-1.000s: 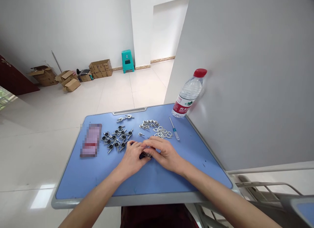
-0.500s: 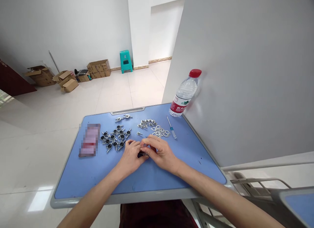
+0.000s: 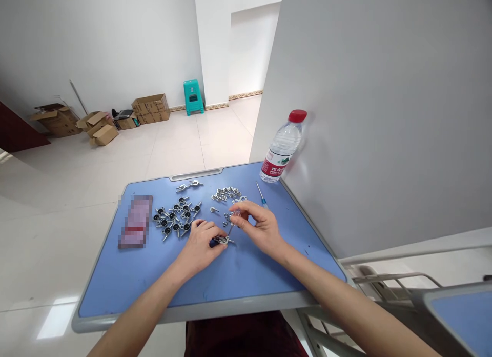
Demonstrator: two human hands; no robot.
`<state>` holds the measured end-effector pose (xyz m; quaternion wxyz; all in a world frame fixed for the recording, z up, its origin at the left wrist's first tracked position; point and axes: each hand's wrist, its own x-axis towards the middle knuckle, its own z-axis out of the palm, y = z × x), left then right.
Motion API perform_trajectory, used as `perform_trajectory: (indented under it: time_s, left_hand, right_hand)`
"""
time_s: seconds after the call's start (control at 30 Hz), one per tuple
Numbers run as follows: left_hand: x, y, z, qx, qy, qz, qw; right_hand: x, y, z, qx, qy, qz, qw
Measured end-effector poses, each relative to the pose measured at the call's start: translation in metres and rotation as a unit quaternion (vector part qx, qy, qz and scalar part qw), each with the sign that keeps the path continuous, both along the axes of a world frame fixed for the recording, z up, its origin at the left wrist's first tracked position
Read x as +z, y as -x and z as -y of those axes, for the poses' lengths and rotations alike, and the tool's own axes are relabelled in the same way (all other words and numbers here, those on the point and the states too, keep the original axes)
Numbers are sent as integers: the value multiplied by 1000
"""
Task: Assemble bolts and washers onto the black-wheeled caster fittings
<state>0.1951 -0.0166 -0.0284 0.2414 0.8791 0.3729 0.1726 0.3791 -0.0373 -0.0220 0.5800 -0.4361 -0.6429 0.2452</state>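
Note:
My left hand (image 3: 203, 244) pinches a small metal fitting (image 3: 223, 240) against the blue table, fingers closed around its left side. In my right hand (image 3: 259, 226) is a thin screwdriver (image 3: 231, 227) with a clear handle, its shaft slanting down to the fitting. Whether the tip sits in a screw is too small to tell. Tiny screws (image 3: 226, 219) lie just beyond the fitting. To the left is a group of black-centred metal fittings (image 3: 172, 216). Curved metal pieces (image 3: 226, 193) and flat metal plates (image 3: 241, 199), partly hidden by my right hand, lie farther back.
A second screwdriver (image 3: 261, 193) with a blue handle lies right of the plates. A water bottle (image 3: 280, 149) stands at the back right by the grey partition (image 3: 384, 131). A blurred pink item (image 3: 136, 221) lies at left. Two forked metal parts (image 3: 189, 185) are near the back edge.
My right hand has drawn up and away from my left, and the screwdriver's shaft and the fitting now show between them. The view has shifted slightly.

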Motion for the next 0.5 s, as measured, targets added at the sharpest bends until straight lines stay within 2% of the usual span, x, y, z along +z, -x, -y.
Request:
perform_trajectory:
  time_s: [0.27,0.5]
  left_hand:
    - [-1,1,-1,-6,-5,7,1000]
    - [-2,1,0,-3,-8,9,1000]
  right_hand:
    - [-4,-4,-4,52,0,34,998]
    - [-2,-4,-2,55,-8,46,997]
